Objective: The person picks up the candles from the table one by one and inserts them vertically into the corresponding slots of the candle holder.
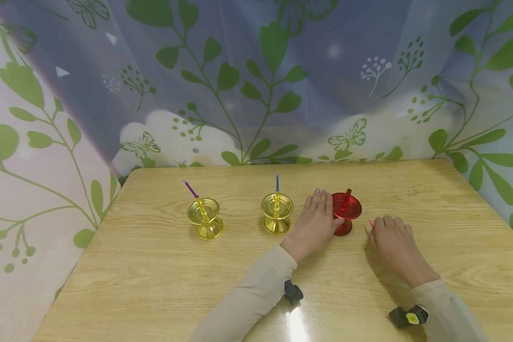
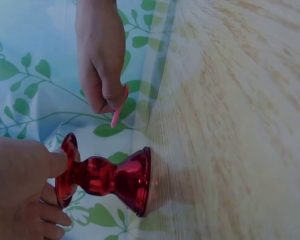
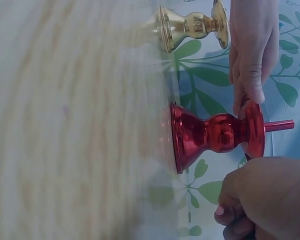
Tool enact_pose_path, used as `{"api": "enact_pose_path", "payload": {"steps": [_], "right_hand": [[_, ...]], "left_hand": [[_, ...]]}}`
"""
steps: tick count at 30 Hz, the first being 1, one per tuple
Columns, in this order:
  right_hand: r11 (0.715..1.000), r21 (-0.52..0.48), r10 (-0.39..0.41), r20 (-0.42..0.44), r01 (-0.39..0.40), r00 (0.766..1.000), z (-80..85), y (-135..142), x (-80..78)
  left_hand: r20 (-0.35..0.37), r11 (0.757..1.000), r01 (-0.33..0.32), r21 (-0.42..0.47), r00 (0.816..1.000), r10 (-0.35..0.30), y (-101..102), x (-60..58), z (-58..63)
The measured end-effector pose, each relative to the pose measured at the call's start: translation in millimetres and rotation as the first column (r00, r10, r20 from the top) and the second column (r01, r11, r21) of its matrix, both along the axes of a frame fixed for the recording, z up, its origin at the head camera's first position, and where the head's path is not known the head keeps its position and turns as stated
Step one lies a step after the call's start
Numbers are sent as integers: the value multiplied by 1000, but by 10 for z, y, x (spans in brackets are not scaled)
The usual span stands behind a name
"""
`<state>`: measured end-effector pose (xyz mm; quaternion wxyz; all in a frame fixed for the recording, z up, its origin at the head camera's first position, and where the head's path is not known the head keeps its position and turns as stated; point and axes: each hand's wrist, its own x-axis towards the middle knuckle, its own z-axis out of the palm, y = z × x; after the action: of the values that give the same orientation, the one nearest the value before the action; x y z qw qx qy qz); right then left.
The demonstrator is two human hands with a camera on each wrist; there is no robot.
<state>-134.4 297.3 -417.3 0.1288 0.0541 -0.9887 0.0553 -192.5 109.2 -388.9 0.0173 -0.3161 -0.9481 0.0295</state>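
A shiny red candle holder [image 1: 351,209] stands upright on the table, with a short red tube rising from its dish. My left hand [image 1: 314,228] steadies it at the dish, long fingers along the left side and thumb at the near rim [image 2: 65,192]. To the right of the holder, my right hand [image 1: 395,240] pinches a thin pink candle [image 2: 119,107]. One end of that candle sticks out past the fingers, apart from the holder; the rest is hidden in the grip. In the right wrist view, the red tube [image 3: 280,125] has no candle in it.
Left of my left hand stands a gold candle holder [image 1: 277,224] with an upright blue candle [image 1: 277,182]. Farther left, another gold holder [image 1: 209,229] carries a leaning purple candle [image 1: 190,189]. A leaf-patterned cloth [image 1: 333,95] hangs behind the wooden table [image 1: 154,285].
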Motion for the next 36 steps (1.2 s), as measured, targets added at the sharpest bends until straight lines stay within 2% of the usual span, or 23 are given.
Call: {"api": "enact_pose_path", "payload": {"steps": [6, 13, 19, 22, 26, 36], "right_hand": [[1000, -23, 5, -97, -8, 995, 4, -22, -52], [999, -5, 37, -166, -38, 985, 39, -7, -89], [998, -21, 57, -283, -66, 957, 85, 10, -122], [996, -31, 68, -315, -82, 947, 130, 2, -139], [995, -45, 75, -322, -94, 944, 213, -14, -162], [974, -171, 82, -354, -151, 932, 380, -66, -200]], "left_hand": [[12, 1000, -13, -14, 1000, 13, -13, -7, 7], [27, 999, -28, -15, 999, 29, -15, -9, 13], [16, 1000, -23, 0, 1000, 23, -12, -15, 0], [19, 1000, -20, 6, 1000, 20, -5, -14, -1], [21, 1000, -18, -1, 1000, 18, 4, -3, 5], [30, 1000, -22, -14, 999, 23, 26, 2, 12]]}}
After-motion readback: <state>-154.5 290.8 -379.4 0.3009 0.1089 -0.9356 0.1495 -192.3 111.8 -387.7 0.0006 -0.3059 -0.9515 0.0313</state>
